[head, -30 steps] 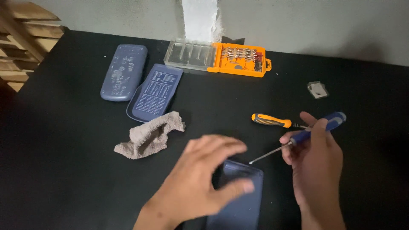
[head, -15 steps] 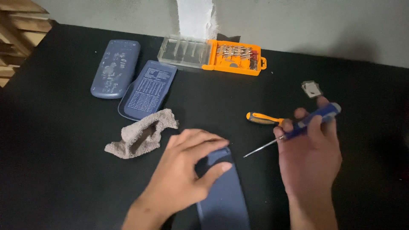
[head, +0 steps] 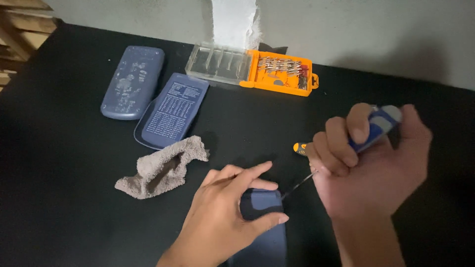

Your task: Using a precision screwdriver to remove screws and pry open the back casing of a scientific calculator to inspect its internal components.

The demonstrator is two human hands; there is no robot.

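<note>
My left hand (head: 227, 217) presses down on a dark blue device body (head: 261, 232) lying on the black table near the bottom edge, fingers spread over its top end. My right hand (head: 376, 163) grips a blue-handled screwdriver (head: 377, 126); its thin metal shaft (head: 298, 186) slants down and left, with the tip at the device's upper right corner. An orange-handled screwdriver (head: 300, 148) lies behind my right hand, mostly hidden by my fingers.
A crumpled grey cloth (head: 163, 168) lies left of my left hand. Two blue covers (head: 132, 82) (head: 173, 110) rest at the back left. An open orange and clear bit case (head: 257, 69) sits against the wall. Wooden slats (head: 15, 29) show at the far left.
My right hand has come down and left, bringing the screwdriver tip to the device's top corner. My left hand has settled on the device's top end. The view has moved closer.
</note>
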